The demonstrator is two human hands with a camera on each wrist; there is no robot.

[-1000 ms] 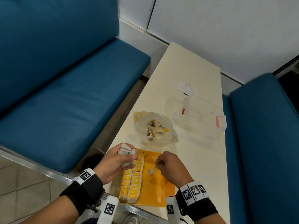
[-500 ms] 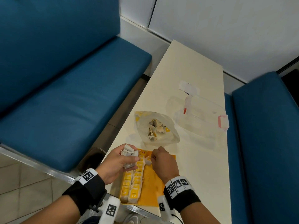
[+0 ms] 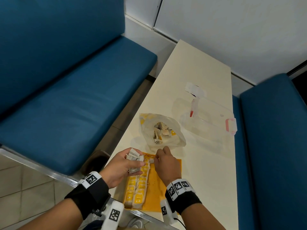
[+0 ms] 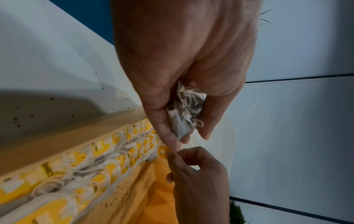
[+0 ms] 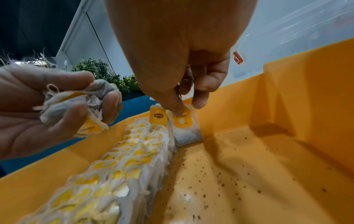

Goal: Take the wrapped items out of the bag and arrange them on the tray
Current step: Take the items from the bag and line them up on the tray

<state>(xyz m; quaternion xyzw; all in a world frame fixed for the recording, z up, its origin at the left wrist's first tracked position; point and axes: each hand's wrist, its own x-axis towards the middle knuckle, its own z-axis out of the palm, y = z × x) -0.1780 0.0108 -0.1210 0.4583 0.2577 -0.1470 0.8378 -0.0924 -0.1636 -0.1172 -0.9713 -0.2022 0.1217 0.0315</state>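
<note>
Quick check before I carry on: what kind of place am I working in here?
Probably a café or canteen booth: blue padded bench seats flank a narrow cream table against a white wall. A plastic bag of tea bags and a yellow tray sit on it.

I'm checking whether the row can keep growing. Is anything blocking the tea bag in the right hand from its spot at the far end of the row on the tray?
Nothing visible does. The right hand already presses the tea bag down at the far end of the row, near the yellow tray wall. The left hand holds its bunch off to the side.

Blue benches (image 3: 69, 105) flank a cream table (image 3: 199, 77) against white walls (image 3: 232, 27).
</note>
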